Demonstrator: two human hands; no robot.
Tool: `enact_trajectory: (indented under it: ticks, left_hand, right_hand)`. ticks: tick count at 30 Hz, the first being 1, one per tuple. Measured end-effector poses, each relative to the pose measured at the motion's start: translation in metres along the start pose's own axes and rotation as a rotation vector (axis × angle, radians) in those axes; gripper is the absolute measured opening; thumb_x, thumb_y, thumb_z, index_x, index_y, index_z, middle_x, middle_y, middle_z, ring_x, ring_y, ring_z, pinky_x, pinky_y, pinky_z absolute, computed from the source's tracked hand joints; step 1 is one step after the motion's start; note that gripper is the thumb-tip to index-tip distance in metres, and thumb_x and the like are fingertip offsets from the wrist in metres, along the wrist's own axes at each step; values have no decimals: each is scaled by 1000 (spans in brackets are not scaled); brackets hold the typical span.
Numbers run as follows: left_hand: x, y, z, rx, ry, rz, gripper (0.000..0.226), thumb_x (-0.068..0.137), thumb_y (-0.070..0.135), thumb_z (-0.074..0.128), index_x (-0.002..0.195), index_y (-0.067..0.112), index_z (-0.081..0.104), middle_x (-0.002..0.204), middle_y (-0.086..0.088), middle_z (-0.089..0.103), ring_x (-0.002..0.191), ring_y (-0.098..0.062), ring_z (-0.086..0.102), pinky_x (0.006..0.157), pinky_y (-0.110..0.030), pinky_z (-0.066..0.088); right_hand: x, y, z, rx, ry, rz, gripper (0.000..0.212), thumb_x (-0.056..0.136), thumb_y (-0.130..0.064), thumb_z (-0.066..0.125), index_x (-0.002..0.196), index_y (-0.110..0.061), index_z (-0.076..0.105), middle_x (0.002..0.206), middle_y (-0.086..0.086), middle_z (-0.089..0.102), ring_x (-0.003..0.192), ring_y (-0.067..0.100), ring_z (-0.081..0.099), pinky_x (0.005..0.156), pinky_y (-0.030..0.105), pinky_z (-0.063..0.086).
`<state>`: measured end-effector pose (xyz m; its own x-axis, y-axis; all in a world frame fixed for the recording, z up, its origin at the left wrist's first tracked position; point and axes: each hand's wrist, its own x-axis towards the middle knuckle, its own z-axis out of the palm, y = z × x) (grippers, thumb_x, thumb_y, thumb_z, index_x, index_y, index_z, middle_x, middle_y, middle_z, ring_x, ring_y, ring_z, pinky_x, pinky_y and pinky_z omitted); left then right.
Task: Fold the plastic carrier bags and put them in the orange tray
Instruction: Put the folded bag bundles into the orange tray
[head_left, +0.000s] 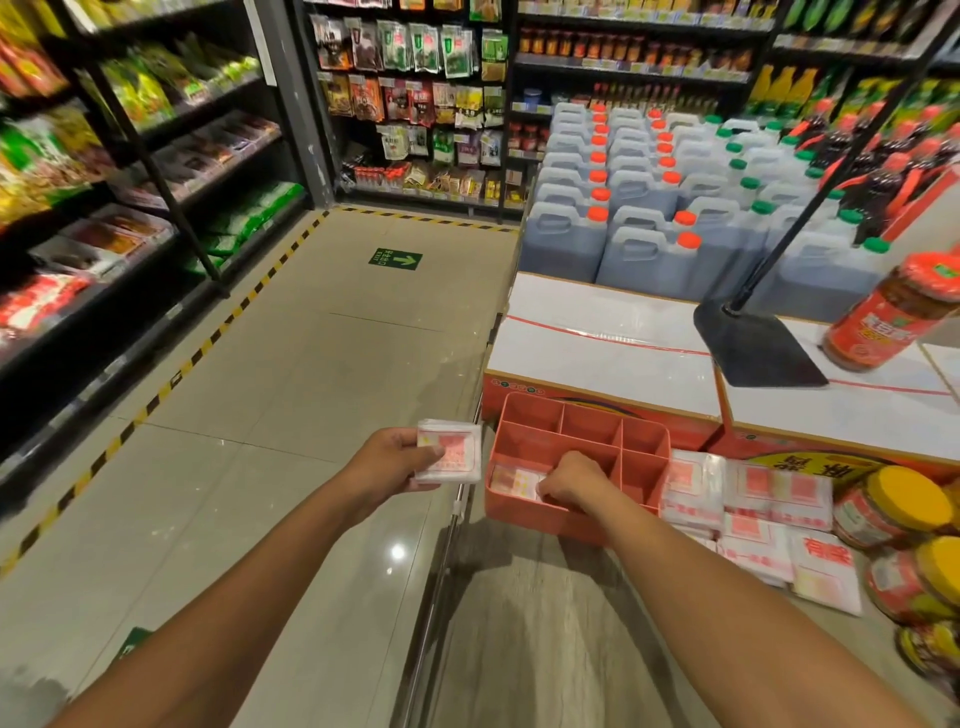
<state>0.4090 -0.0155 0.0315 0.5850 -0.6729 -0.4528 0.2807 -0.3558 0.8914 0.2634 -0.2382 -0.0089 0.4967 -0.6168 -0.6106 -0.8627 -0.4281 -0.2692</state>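
Your left hand (400, 460) at frame centre, fingers clamped on a folded bag (452, 449), your right hand (571, 480) just right, fingers curled on a stowed bag (511, 480) inside the orange tray (524, 517)

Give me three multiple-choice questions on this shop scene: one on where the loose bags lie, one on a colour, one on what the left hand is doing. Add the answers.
1. Where does the pile of bags lie relative to the orange tray?
A) to its left
B) to its right
C) inside it

2. What colour are the lids of the jars beside that pile?
A) blue
B) yellow
C) black

3. What is the left hand doing?
A) holding a folded bag
B) lying flat on the floor
C) gripping a bottle

Answers:
1 B: the pile lies just right of the tray's right wall.
2 B: the lids show plain yellow.
3 A: its fingers and thumb hold the folded bag, left of the tray.
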Motion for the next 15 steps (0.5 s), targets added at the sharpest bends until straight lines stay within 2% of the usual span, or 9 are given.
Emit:
enact_trajectory:
  ticks: [4, 7, 9, 11, 13, 15]
  left_hand:
    - [2, 4, 4, 18, -14, 17, 23, 98, 8, 65, 121, 8, 70, 106, -9, 78, 99, -24, 76, 84, -36, 62]
    - [4, 8, 9, 29, -19, 22, 24, 98, 8, 66, 122, 6, 70, 106, -9, 78, 98, -24, 76, 83, -36, 62]
    - [4, 12, 15, 52, -31, 27, 23, 98, 9, 66, 120, 8, 70, 105, -8, 78, 98, -24, 76, 82, -36, 62]
    - [4, 16, 23, 68, -50, 50, 20, 98, 9, 66, 118, 10, 71, 104, -7, 79, 97, -24, 76, 80, -34, 63]
    - [4, 21, 31, 90, -68, 85, 20, 98, 9, 66, 117, 13, 71, 103, -6, 79, 96, -24, 76, 79, -34, 63]
    - [7, 26, 41, 123, -92, 124, 22, 98, 8, 66, 116, 18, 70, 103, -7, 79, 95, -24, 76, 81, -38, 63]
  right_hand:
    - [-2, 4, -10, -17, -16, -58, 25, 89, -31, 73, 75, -11, 66, 72, 2, 65, 62, 18, 62, 51, 25, 41]
    - [-9, 4, -18, -12, -30, -95, 29, 93, -34, 70, 76, -10, 64, 79, 5, 68, 67, 22, 64, 55, 26, 45]
    - [-17, 4, -26, -23, -29, -119, 29, 93, -32, 68, 76, -9, 66, 74, 4, 69, 65, 23, 66, 59, 28, 51]
    - [-26, 5, -38, 17, 73, -201, 27, 93, -29, 67, 71, -12, 68, 67, 0, 66, 66, 21, 65, 65, 30, 52]
    - [-37, 2, -53, 147, 206, -343, 23, 95, -31, 65, 78, -19, 73, 82, -6, 70, 81, 15, 66, 77, 31, 49]
    - [-50, -4, -66, 313, 219, -469, 21, 99, -40, 60, 101, -25, 76, 108, -11, 71, 101, 11, 65, 90, 33, 50]
